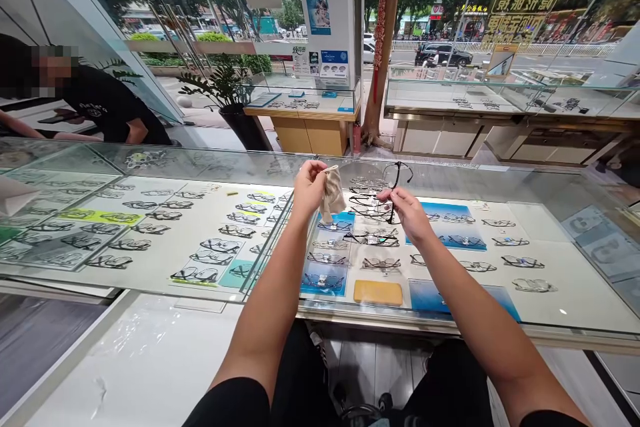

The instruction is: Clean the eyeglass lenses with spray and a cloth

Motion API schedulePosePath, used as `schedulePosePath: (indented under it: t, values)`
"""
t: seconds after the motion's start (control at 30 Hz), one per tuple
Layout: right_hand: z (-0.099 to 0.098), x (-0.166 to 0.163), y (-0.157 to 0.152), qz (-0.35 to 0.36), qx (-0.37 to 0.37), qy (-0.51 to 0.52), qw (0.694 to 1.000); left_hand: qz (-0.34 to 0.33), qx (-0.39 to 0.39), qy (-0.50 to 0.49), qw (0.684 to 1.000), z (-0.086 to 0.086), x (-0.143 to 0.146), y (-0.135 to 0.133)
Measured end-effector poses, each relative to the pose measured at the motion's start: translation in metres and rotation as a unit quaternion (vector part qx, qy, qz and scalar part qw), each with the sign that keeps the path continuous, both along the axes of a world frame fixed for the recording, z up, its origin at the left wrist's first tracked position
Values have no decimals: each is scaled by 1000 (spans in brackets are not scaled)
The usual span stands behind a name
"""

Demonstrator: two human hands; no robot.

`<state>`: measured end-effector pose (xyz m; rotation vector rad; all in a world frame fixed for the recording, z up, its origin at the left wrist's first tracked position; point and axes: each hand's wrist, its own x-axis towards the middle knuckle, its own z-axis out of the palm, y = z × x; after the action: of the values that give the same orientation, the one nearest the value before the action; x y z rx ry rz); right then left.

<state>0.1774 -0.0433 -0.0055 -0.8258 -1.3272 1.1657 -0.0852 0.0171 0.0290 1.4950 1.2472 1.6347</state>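
My left hand (307, 188) is closed in a pinch on a beige cleaning cloth (332, 196), which hangs down from the fingers. My right hand (407, 211) pinches a pair of black-framed glasses (395, 181) by the frame, holding it upright above the glass counter top (500, 180). Both hands are over the middle of the display case, a short gap between them. Under the glass lie several rows of eyeglasses (373, 240) on white and blue trays.
A tan glasses case (378, 292) lies inside the case near its front edge. Another person in black (107, 110) leans on the counter at the far left. More display counters (510, 110) and a potted plant (227, 90) stand behind, by the shop windows.
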Motion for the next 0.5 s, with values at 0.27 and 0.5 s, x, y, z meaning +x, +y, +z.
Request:
schedulePosePath:
  t: [0.27, 0.5]
  values:
    - [8, -2, -8, 36, 9, 22, 999, -194, 12, -73, 978, 3, 24, -19]
    - [13, -3, -11, 66, 6, 52, 996, -294, 12, -65, 953, -6, 44, -28]
